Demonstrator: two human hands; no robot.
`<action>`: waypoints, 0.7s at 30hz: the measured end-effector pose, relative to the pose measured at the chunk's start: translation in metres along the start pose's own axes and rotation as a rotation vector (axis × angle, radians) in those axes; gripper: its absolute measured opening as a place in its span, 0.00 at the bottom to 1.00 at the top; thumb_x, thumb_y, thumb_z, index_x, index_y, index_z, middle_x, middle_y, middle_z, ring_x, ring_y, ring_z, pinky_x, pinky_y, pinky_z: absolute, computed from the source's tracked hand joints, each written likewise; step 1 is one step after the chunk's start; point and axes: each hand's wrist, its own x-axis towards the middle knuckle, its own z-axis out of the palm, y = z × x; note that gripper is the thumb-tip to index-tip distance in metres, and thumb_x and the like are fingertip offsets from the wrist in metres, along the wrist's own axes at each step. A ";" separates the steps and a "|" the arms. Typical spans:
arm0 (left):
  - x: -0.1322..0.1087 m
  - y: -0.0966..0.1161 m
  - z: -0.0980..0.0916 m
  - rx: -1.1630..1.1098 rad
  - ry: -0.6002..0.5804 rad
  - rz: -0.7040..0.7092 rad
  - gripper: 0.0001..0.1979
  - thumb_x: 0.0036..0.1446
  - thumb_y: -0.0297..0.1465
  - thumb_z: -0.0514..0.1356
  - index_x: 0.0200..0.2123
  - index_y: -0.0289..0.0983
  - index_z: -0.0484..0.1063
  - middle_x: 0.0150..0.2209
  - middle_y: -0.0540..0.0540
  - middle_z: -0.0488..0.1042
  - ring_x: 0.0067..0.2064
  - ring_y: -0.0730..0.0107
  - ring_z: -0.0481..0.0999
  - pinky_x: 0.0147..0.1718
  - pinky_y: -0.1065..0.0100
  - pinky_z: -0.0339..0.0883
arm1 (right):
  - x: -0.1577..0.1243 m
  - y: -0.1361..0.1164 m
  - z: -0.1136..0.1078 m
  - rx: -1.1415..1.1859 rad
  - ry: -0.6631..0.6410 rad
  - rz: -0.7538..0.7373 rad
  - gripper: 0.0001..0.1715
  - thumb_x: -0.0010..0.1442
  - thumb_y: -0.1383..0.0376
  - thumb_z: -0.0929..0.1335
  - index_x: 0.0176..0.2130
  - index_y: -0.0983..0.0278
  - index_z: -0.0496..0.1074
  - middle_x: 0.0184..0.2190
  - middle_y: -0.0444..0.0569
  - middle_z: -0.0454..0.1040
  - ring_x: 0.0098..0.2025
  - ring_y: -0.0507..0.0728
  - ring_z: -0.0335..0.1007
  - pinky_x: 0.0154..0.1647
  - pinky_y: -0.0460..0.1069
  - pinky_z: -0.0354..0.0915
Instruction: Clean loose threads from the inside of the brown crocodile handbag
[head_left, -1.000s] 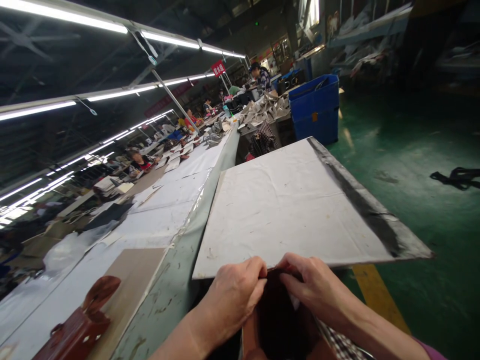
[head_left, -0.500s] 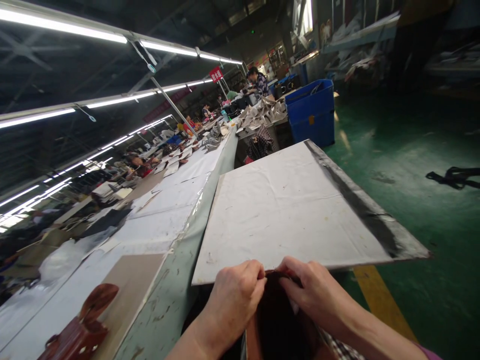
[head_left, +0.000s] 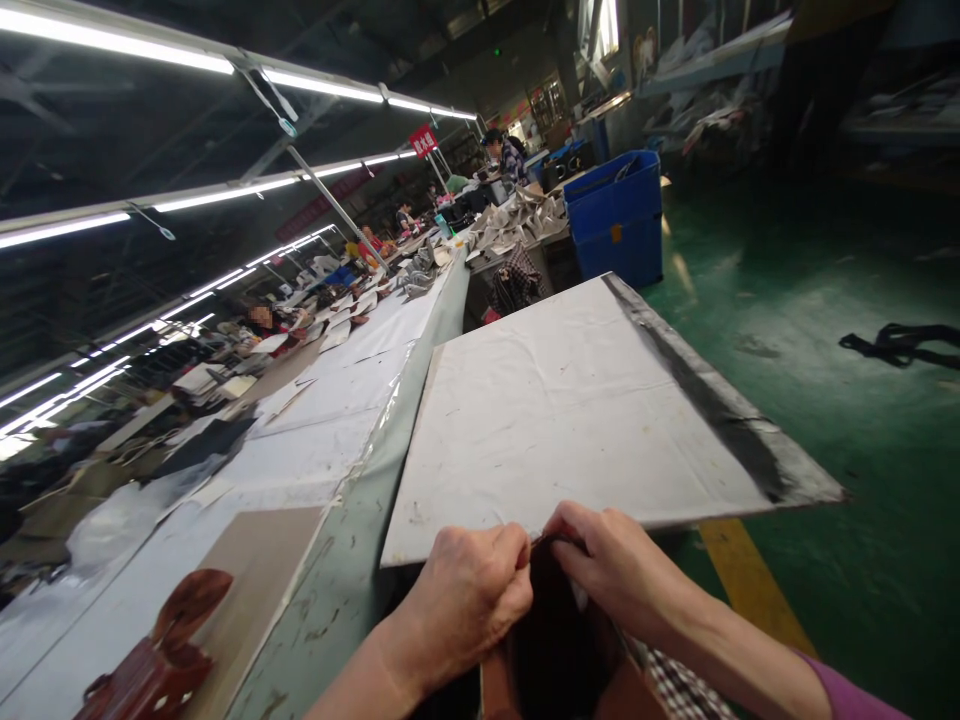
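Note:
Both my hands are at the bottom middle of the view, just below the near edge of a white work board (head_left: 570, 400). My left hand (head_left: 465, 600) and my right hand (head_left: 611, 565) are closed in a pinch on the top edge of a dark brown bag-like piece (head_left: 559, 650). Its opening faces up between my fingers and its inside is dark. Its lower part runs out of view at the bottom.
A long line table (head_left: 330, 440) covered in white sheets runs away on the left, with a brown leather piece (head_left: 157, 650) near its front. Other people work far along it. A blue crate (head_left: 615, 215) stands beyond the board. Green floor (head_left: 825, 300) lies to the right.
My hands stay pinched on the dark piece; the view has shifted slightly, and the hands have hardly moved.

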 end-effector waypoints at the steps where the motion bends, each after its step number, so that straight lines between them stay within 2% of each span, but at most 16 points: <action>1: 0.000 0.000 0.000 0.007 0.010 0.022 0.06 0.58 0.22 0.54 0.31 0.38 0.66 0.24 0.54 0.69 0.26 0.69 0.69 0.27 0.67 0.56 | 0.000 -0.001 -0.001 -0.004 -0.002 0.005 0.10 0.60 0.69 0.63 0.38 0.62 0.74 0.29 0.46 0.77 0.33 0.55 0.72 0.34 0.47 0.58; 7: -0.001 -0.001 0.004 0.035 0.046 0.083 0.07 0.58 0.22 0.53 0.31 0.38 0.66 0.25 0.53 0.69 0.26 0.69 0.70 0.27 0.66 0.55 | 0.003 -0.003 -0.003 -0.006 -0.015 -0.007 0.11 0.59 0.71 0.63 0.38 0.64 0.74 0.29 0.47 0.77 0.33 0.54 0.71 0.34 0.46 0.57; 10: -0.001 -0.002 0.007 0.034 0.105 0.080 0.07 0.58 0.22 0.52 0.31 0.38 0.66 0.25 0.52 0.69 0.25 0.69 0.70 0.26 0.66 0.55 | 0.004 -0.002 -0.004 0.010 -0.019 -0.022 0.11 0.58 0.71 0.63 0.37 0.64 0.74 0.28 0.45 0.76 0.30 0.52 0.69 0.32 0.46 0.56; 17: -0.003 -0.001 0.011 -0.085 0.201 -0.060 0.09 0.60 0.24 0.50 0.29 0.37 0.65 0.24 0.52 0.67 0.24 0.72 0.66 0.26 0.69 0.55 | 0.005 -0.001 -0.005 0.004 -0.008 -0.054 0.11 0.56 0.71 0.63 0.36 0.63 0.75 0.27 0.45 0.76 0.29 0.51 0.68 0.31 0.45 0.55; 21: -0.004 0.002 0.015 -0.183 0.222 -0.185 0.09 0.61 0.27 0.52 0.27 0.37 0.64 0.23 0.53 0.64 0.24 0.72 0.63 0.27 0.69 0.55 | 0.003 -0.002 -0.007 0.062 -0.035 -0.081 0.11 0.55 0.70 0.63 0.34 0.64 0.75 0.23 0.42 0.74 0.25 0.49 0.63 0.28 0.44 0.53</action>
